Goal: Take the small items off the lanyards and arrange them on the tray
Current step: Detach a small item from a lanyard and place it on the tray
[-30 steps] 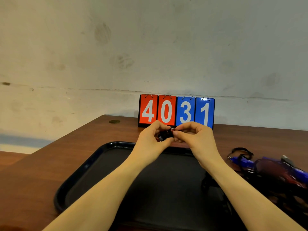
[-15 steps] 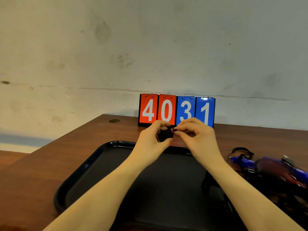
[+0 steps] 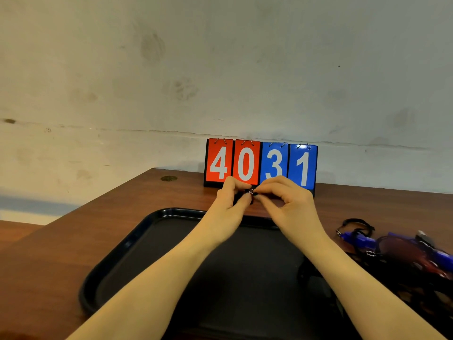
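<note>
Together, both hands raised — left hand (image 3: 228,204), right hand (image 3: 289,207)

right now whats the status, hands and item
Left hand and right hand both pinching a small dark item above the tray. Lanyard pile waiting at right. Nothing in the way.

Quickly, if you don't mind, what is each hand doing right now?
Left hand: pinches the small dark item.
Right hand: fingers pinch the small metal ring on it.
</note>
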The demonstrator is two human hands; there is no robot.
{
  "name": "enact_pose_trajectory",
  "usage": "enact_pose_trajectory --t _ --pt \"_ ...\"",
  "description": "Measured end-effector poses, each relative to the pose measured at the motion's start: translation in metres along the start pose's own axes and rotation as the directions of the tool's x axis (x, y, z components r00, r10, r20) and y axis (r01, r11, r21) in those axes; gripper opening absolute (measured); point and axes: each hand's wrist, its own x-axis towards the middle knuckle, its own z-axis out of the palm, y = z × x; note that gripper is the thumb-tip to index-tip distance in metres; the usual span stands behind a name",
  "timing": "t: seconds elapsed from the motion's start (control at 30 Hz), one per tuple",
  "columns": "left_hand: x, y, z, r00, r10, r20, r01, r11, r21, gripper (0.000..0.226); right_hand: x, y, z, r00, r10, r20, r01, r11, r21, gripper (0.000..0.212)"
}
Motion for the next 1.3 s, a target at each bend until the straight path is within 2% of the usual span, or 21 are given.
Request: enact_pose_trajectory --t 0.3,0.4,0.67,0.8,0.9,1.07,1.23,1.3 --pt "0.005 0.001 0.003 0.991 -0.058 -0.122 0.040 0.988 -0.146 0.009 0.000 -0.001 0.003 0.999 -0.041 0.019 0.041 0.999 0.024 0.017" --pt "0.005 0.001 0.002 0.987 -0.066 -0.149 0.044 0.988 -0.149 0.004 0.001 -0.001 0.003 0.998 -0.037 0.056 0.034 0.998 0.045 0.018" --pt "0.003 -0.002 0.001 0.991 0.031 -0.132 -0.025 0.999 0.048 0.004 0.006 -0.004 -0.005 0.983 0.111 0.145 -0.132 0.980 0.146 0.011" --pt "0.001 0.000 0.001 0.992 0.081 -0.092 -0.068 0.989 0.133 0.017 0.008 -0.003 -0.008 0.967 0.160 0.198 -0.189 0.972 0.137 0.008" --pt "-0.001 0.001 0.000 0.995 0.080 -0.059 -0.067 0.977 0.204 0.021 0.009 -0.003 -0.011 0.958 0.169 0.230 -0.202 0.971 0.126 0.008" --pt "-0.002 0.002 -0.002 0.999 0.052 -0.011 -0.048 0.968 0.246 0.014 0.007 -0.004 -0.012 0.956 0.153 0.250 -0.180 0.980 0.090 0.008" --pt "-0.005 0.000 -0.001 0.993 0.054 0.105 -0.085 0.946 0.313 0.037 0.007 -0.004 -0.014 0.962 0.175 0.211 -0.194 0.978 0.075 0.015" --pt "-0.006 0.000 0.001 0.992 0.077 0.103 -0.108 0.934 0.340 0.039 0.006 -0.005 -0.013 0.967 0.170 0.192 -0.183 0.982 0.055 0.017"
